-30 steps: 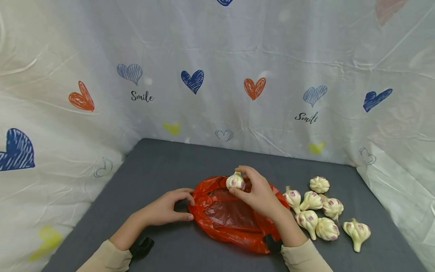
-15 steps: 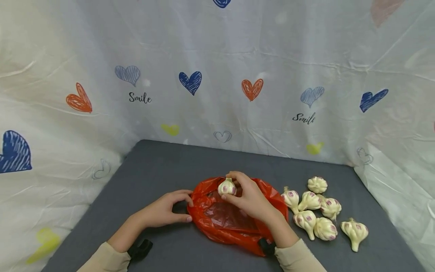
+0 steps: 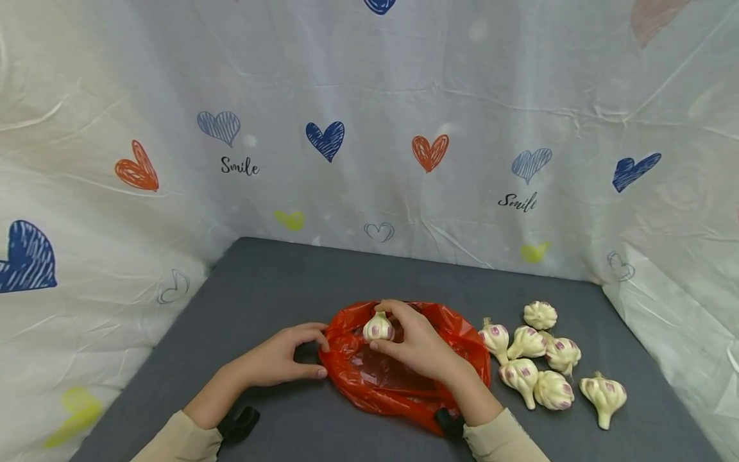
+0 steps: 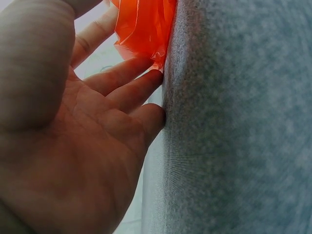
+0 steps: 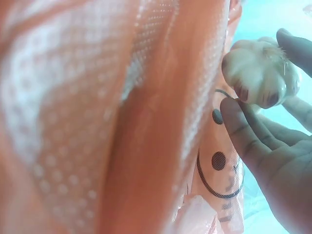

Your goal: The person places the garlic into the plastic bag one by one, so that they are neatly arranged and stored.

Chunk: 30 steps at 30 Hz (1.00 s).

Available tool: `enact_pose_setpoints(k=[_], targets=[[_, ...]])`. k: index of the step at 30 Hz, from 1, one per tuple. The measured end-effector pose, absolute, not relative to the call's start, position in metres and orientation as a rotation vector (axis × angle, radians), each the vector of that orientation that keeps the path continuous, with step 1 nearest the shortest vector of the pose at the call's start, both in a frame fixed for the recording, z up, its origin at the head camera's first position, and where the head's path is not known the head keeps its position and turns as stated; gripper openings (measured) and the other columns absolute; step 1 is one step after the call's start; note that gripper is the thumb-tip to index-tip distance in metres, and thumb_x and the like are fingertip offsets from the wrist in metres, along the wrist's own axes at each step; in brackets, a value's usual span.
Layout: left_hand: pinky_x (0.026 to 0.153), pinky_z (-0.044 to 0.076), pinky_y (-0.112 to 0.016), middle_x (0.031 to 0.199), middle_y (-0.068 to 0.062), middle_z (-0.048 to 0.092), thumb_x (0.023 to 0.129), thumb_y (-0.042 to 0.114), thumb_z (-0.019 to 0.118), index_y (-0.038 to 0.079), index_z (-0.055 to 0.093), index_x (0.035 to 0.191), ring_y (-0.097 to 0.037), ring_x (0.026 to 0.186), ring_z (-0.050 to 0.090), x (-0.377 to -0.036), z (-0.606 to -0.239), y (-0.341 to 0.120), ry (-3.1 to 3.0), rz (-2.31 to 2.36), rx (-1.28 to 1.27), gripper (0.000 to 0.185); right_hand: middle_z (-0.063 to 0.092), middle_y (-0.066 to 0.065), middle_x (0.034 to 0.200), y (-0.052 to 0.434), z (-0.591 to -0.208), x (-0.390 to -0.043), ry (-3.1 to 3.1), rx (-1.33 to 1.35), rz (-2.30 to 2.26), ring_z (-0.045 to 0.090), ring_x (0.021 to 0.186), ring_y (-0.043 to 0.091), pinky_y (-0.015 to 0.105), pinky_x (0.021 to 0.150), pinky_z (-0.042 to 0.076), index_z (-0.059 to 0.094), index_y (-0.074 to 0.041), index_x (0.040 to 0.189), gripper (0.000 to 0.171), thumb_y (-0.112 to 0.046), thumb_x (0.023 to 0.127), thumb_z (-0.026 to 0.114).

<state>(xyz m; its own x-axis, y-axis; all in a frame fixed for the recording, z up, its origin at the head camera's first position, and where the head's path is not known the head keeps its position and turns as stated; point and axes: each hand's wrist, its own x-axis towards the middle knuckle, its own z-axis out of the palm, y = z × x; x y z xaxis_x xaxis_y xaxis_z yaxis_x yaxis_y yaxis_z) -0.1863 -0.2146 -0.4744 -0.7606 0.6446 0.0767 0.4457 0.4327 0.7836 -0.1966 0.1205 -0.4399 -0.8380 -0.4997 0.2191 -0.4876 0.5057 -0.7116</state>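
Right hand point(image 3: 418, 350) pinches garlic bulb point(image 3: 378, 328) over red bag point(image 3: 462, 333). Left hand point(image 3: 283, 356), fingers curled, grips bag rim; best kept taut while lowering bulb.

A grey felt tabletop point(image 3: 271, 282) is hemmed from nine to three o'clock by a wrinkled white curtain point(image 3: 462, 83) printed with hearts and "Smile".

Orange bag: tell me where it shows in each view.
Head: the orange bag lies low centre on the grey mat.
Left wrist: its crumpled edge sits top centre, at the left hand.
Right wrist: it fills the left and centre.
Shared landmark: the bag itself.
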Motion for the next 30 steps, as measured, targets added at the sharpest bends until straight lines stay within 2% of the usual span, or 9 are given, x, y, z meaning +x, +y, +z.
enact_pose_setpoints(k=[6, 13, 19, 30], targets=[[0.118, 0.038, -0.069, 0.165, -0.011, 0.050, 0.097, 0.048, 0.084, 0.034, 0.070, 0.118, -0.040, 0.154, 0.044, -0.1860, -0.4734, -0.2150, 2.458, 1.232, 0.950, 0.029, 0.062, -0.002, 0.146, 0.1194, -0.4411, -0.1966, 2.689, -0.871, -1.257, 0.061, 0.121, 0.015, 0.044, 0.100, 0.056, 0.059, -0.012, 0.151, 0.066, -0.038, 0.097, 0.087], [0.118, 0.038, -0.069, 0.165, -0.011, 0.049, 0.097, 0.049, 0.084, 0.034, 0.070, 0.118, -0.041, 0.154, 0.044, -0.1854, -0.4736, -0.2144, 2.460, 1.226, 0.943, 0.029, 0.064, -0.001, 0.140, 0.1181, -0.4417, -0.1965, 2.659, -0.888, -1.256, 0.064, 0.109, 0.013, 0.037, 0.092, 0.058, 0.059, -0.010, 0.151, 0.064, -0.035, 0.098, 0.086], [0.118, 0.038, -0.069, 0.166, -0.011, 0.049, 0.097, 0.048, 0.084, 0.034, 0.069, 0.118, -0.040, 0.155, 0.043, -0.1861, -0.4743, -0.2136, 2.456, 1.222, 0.942, 0.029, 0.065, 0.004, 0.142, 0.1183, -0.4441, -0.1961, 2.624, -0.852, -1.256, 0.068, 0.114, 0.015, 0.037, 0.091, 0.061, 0.058, -0.009, 0.151, 0.061, -0.031, 0.100, 0.084], [0.118, 0.039, -0.069, 0.165, -0.011, 0.049, 0.097, 0.049, 0.084, 0.034, 0.069, 0.118, -0.040, 0.154, 0.044, -0.1858, -0.4740, -0.2140, 2.463, 1.211, 0.937, 0.030, 0.064, 0.001, 0.138, 0.1173, -0.4457, -0.1962, 2.629, -0.844, -1.231, 0.068, 0.110, 0.014, 0.031, 0.087, 0.060, 0.058, -0.009, 0.151, 0.060, -0.029, 0.101, 0.083]])
